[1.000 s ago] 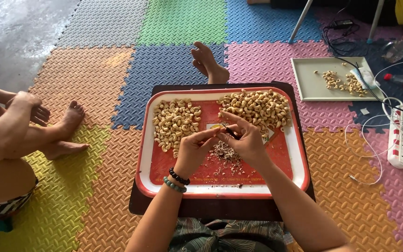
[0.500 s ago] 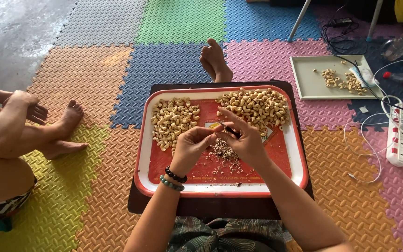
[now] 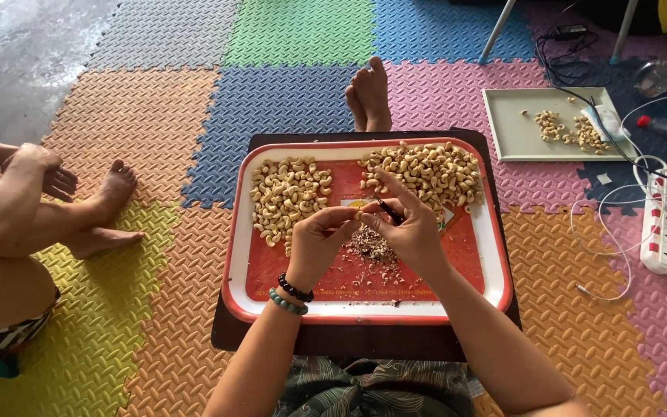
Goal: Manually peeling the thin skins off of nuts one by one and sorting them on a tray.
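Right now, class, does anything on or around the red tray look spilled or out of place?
Mostly tidy: only brown scraps lie scattered on the red tray under both hands, beside two neat cashew piles.

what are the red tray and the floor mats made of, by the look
Red tray: probably plastic or melamine; smooth, slightly glossy face with a rounded, moulded white rim.
Floor mats: most likely soft foam; matte coloured squares with an embossed ridged texture and toothed, interlocking edges.
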